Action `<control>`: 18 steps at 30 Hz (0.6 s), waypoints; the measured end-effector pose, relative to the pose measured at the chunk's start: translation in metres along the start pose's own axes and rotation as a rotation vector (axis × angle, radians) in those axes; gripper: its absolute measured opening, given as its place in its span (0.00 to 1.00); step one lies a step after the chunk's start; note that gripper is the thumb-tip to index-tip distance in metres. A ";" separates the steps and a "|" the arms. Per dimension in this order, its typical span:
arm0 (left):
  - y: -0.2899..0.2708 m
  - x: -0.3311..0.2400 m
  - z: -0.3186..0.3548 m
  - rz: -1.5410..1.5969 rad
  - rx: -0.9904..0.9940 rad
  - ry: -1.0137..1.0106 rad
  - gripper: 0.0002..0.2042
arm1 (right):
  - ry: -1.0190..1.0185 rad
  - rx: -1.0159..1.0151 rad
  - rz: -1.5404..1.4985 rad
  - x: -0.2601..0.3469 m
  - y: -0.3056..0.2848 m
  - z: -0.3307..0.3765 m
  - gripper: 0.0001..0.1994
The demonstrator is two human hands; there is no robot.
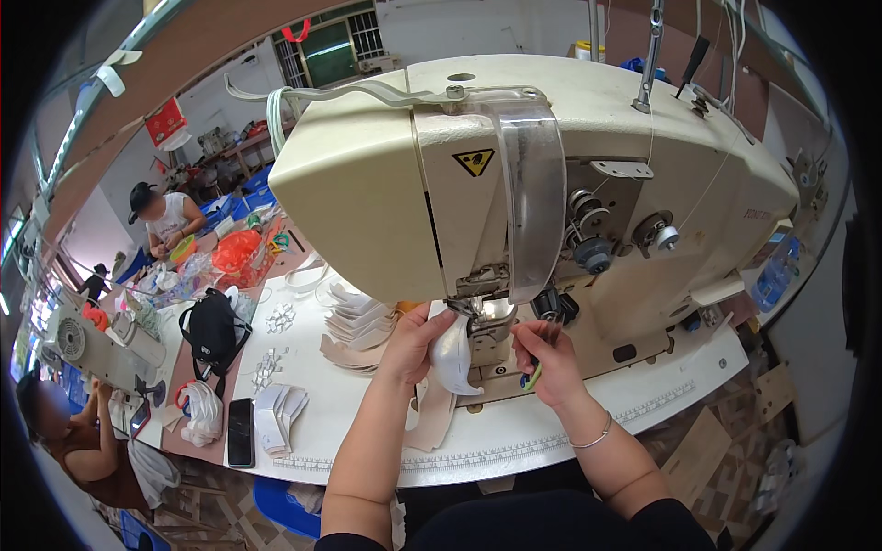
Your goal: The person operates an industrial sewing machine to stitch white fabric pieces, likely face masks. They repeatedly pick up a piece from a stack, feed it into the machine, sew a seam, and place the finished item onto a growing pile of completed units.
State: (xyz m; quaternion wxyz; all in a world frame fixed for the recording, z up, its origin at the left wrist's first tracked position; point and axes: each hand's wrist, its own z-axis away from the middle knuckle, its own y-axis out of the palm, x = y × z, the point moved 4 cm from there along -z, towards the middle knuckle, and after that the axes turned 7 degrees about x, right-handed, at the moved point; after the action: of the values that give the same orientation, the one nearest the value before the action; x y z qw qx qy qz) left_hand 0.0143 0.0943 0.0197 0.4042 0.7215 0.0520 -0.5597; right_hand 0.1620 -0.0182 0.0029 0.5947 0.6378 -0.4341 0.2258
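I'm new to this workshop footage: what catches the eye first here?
A big cream sewing machine fills the centre. Under its needle the left hand holds a white curved shoe piece, while the right hand grips a small green-handled tool. At left lies a black bag.

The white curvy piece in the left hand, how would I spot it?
Find the big cream sewing machine. Under its needle end, the left hand holds a glossy white curved piece against the post. Unlike the flat beige pieces stacked to the left, it is rounded like a shell.
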 end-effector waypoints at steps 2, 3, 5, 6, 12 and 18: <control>0.000 0.001 0.000 0.029 -0.002 -0.004 0.13 | 0.004 -0.002 0.023 -0.001 0.000 0.000 0.06; 0.000 0.001 -0.001 0.036 -0.005 0.001 0.13 | 0.006 -0.003 0.034 -0.001 0.000 0.000 0.06; 0.000 0.003 0.000 0.049 -0.010 0.004 0.13 | 0.004 -0.013 0.140 -0.001 0.003 0.002 0.06; 0.000 0.004 0.001 0.072 -0.002 -0.010 0.13 | 0.003 -0.019 0.192 0.000 0.005 0.003 0.06; 0.035 0.031 0.039 0.113 -0.062 0.040 0.14 | 0.211 0.143 0.718 0.022 0.012 -0.002 0.10; 0.039 0.042 0.035 0.137 -0.110 0.157 0.13 | 0.228 0.244 0.781 0.041 0.015 -0.008 0.13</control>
State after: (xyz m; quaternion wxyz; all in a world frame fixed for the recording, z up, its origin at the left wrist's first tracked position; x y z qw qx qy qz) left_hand 0.0236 0.0295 0.0027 0.4754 0.7416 0.0645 -0.4688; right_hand 0.1729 -0.0205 0.0453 0.4291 0.4619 -0.5447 0.5530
